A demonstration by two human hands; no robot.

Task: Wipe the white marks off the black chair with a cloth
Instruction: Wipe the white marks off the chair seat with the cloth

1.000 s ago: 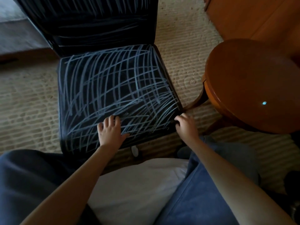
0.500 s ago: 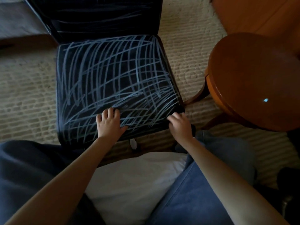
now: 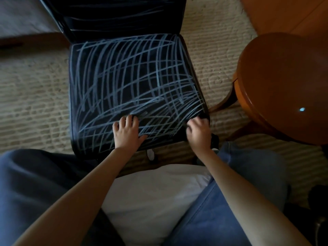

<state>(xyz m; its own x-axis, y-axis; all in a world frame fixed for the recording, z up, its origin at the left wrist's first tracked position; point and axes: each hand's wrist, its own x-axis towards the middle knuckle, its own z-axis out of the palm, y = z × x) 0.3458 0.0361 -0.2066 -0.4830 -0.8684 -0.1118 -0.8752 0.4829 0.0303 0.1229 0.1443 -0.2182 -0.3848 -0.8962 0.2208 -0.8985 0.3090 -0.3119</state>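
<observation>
Roughly, biggest first. A beige woven rug point(image 3: 35, 96) covers the floor. The black chair point(image 3: 179, 139) stands on it straight ahead. White marks point(image 3: 142, 86) crisscross the whole seat, with fainter streaks on the backrest point(image 3: 115, 18). A round wooden table point(image 3: 284, 77) sits just beside the chair on the right. Pale fabric point(image 3: 150, 201) lies across the person's lap; it may be the cloth or just clothing, the light is too dim to say.

The left hand point(image 3: 126, 134) lies flat on the front of the seat, fingers spread, grip apart and holding nothing. The right hand point(image 3: 198, 134) is at the front right corner of the seat, fingers curled, grip apparently clamped on the seat edge.

Handling, as a judgement: the seat looks padded and fabric-covered, so it should give under pressure and drag on a cloth. The marks look chalky and probably need firm rubbing. The chair could slide on the rug, so brace it at the front edge or a corner.

A small white tag point(image 3: 150, 154) hangs under the seat front, too small to read. A blue light spot point(image 3: 302, 109) shows on the table. No brands or legible writing.
</observation>
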